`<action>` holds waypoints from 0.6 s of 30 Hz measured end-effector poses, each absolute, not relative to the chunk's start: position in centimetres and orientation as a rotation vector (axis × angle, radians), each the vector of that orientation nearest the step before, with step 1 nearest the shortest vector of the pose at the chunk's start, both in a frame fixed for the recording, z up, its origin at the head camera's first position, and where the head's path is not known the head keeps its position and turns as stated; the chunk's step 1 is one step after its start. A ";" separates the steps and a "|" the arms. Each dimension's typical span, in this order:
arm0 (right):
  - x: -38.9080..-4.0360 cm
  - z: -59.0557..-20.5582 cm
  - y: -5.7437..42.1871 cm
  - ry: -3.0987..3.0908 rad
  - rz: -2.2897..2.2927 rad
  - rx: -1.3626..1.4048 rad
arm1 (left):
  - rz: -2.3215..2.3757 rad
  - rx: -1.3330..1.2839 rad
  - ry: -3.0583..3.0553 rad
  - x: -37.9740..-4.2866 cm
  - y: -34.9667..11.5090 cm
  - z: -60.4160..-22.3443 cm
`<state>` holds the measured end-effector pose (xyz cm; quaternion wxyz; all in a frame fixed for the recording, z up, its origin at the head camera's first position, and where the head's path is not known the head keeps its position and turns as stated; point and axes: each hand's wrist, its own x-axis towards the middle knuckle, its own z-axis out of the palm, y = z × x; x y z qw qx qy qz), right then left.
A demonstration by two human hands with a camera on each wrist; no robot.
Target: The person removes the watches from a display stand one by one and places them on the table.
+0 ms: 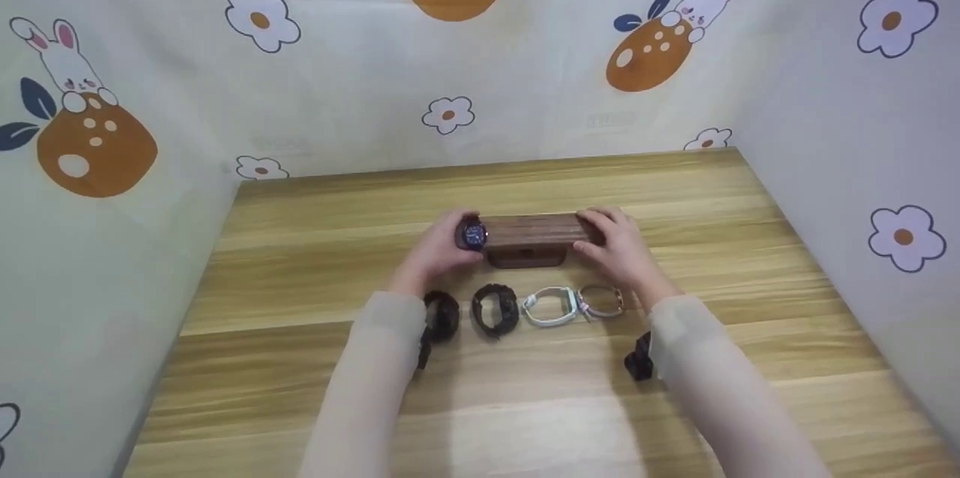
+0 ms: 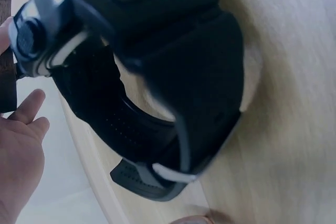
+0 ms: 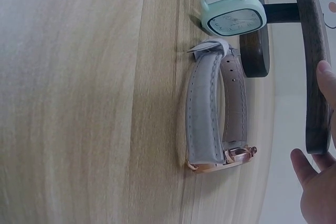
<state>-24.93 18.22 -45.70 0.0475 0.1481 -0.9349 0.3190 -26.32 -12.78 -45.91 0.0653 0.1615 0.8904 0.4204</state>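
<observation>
A dark brown wooden watch stand (image 1: pixel 529 229) has a long bar above a smaller base. My left hand (image 1: pixel 442 247) grips the bar's left end, where a dark-faced watch (image 1: pixel 472 235) sits between the fingers and thumb. At the other end my right hand (image 1: pixel 619 249) holds the bar, its thumb (image 3: pixel 326 74) against the side. Standing in front are a black watch (image 1: pixel 442 317), partly hidden by the left arm, a second black watch (image 1: pixel 496 311), a mint-green watch (image 1: pixel 551 306) and a greyish strap watch with a rose-gold case (image 3: pixel 207 114).
The wood-grain table (image 1: pixel 525 418) runs back to a pale cloth wall (image 1: pixel 360 88) printed with rabbits, fruit and flowers. A black wrist device (image 1: pixel 640 359) shows at the right sleeve. One black watch (image 2: pixel 189 61) fills much of the left wrist view.
</observation>
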 end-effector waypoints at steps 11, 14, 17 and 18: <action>-25.0 -45.8 18.3 -2.810 0.921 0.487 | 1.283 0.461 2.673 -26.3 -12.8 -45.5; -25.0 -45.7 18.3 -2.823 0.935 0.483 | 1.267 0.474 2.670 -26.4 -12.8 -45.5; -25.1 -45.7 18.4 -2.835 0.946 0.477 | 1.287 0.479 2.646 -26.5 -12.6 -45.6; -25.1 -45.7 18.4 -2.837 0.948 0.478 | 1.298 0.487 2.638 -26.5 -12.6 -45.6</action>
